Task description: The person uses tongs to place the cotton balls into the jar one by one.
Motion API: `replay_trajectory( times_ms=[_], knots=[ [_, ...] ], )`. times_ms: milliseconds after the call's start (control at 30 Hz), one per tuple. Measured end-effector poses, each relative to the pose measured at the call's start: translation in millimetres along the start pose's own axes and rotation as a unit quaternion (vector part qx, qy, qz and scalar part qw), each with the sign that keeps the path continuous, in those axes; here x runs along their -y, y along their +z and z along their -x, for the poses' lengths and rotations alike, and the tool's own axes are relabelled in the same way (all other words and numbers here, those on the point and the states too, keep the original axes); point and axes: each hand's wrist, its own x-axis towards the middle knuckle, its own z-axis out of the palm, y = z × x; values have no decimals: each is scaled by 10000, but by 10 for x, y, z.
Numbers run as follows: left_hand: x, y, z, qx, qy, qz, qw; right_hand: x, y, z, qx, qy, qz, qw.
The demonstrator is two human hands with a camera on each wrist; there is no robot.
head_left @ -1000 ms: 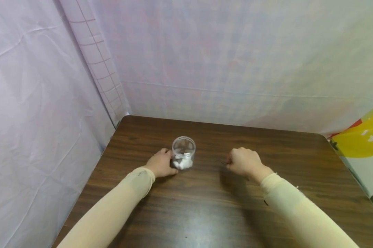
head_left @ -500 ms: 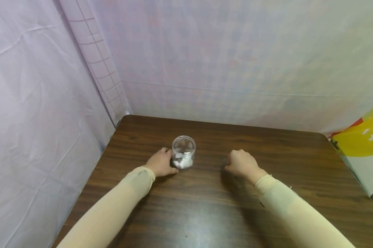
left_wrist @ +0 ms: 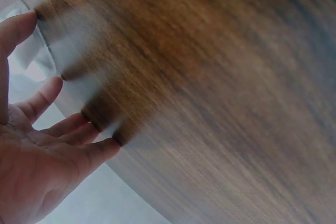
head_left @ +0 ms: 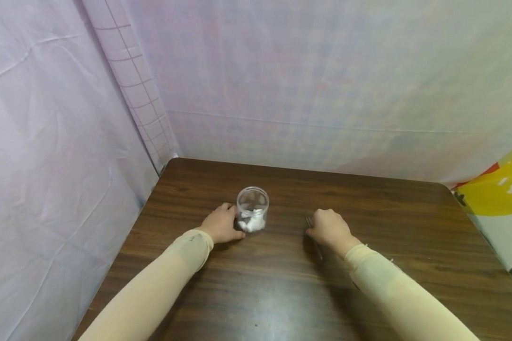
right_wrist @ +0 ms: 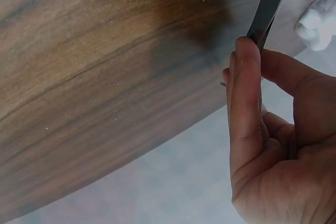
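Note:
A clear round jar (head_left: 252,199) with white cotton pieces (head_left: 255,222) in its bottom stands on the brown table. My left hand (head_left: 222,224) holds the jar's left side, its thumb near the front and fingers behind. In the left wrist view, that hand's fingers (left_wrist: 44,98) are spread, with the jar (left_wrist: 30,56) partly hidden by the thumb. To the right of the jar, my right hand (head_left: 330,229) pinches metal tweezers (head_left: 309,221) between thumb and forefinger. Their rounded end (right_wrist: 270,3) juts out in the right wrist view; the middle is hidden by the fingers.
The dark wood-grain table (head_left: 247,279) has rounded far corners. White cloth (head_left: 68,166) hangs along its left side, and a pale checked cloth (head_left: 303,94) behind it. Yellow patterned fabric (head_left: 494,189) shows beyond the right edge.
My right hand has drifted slightly left and toward me. The tweezers have turned, so both their ends now show past the fingers. The left hand and jar stay in place.

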Motion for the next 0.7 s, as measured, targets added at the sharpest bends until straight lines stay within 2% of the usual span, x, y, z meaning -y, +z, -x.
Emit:
replay_trajectory(
  times_ms=[233,700],
  knots=[
    [12,8,-8,58,-31,-19,10000,1,33,4,-35,3,-43,10000],
    [23,24,-16,39,-10,-39,10000,-4,69,8,172,196,-229,9994]
  ],
)
